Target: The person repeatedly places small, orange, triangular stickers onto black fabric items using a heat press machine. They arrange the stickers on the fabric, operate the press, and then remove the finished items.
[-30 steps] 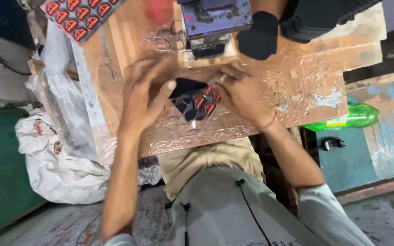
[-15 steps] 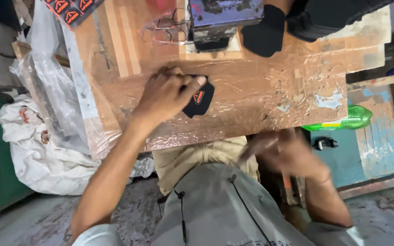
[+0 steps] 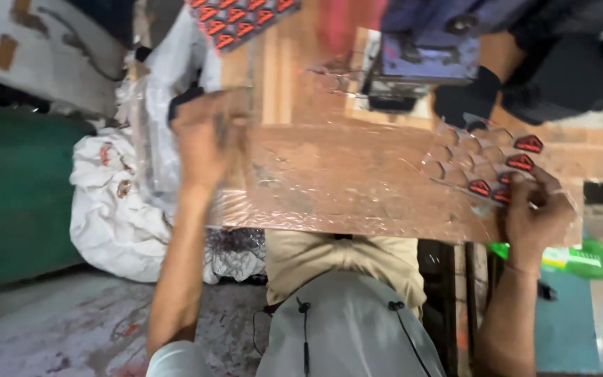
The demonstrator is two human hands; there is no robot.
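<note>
My left hand (image 3: pixel 204 143) is blurred at the left edge of the foil-covered wooden table (image 3: pixel 336 188). Its fingers are curled around a small black patch (image 3: pixel 184 99), right next to the clear plastic bags. My right hand (image 3: pixel 535 213) sits at the table's front right corner. It pinches the near edge of a clear moulded plastic sheet (image 3: pixel 469 164), which lies on the table. The sheet's pockets hold several black patches with red logos (image 3: pixel 523 162) along the right side; the other pockets look empty.
A blue-grey machine (image 3: pixel 420 63) stands at the back of the table, with dark fabric (image 3: pixel 574 63) to its right. Another sheet of red-logo patches (image 3: pixel 242 17) lies at the back left. Clear plastic bags (image 3: pixel 151 132) and a white sack (image 3: pixel 116 209) hang left. A green bottle (image 3: pixel 584 258) lies lower right.
My left hand carried the black patch from the table's middle to its left edge. My right hand rose from below the table and now holds a clear sheet of patches at the right.
</note>
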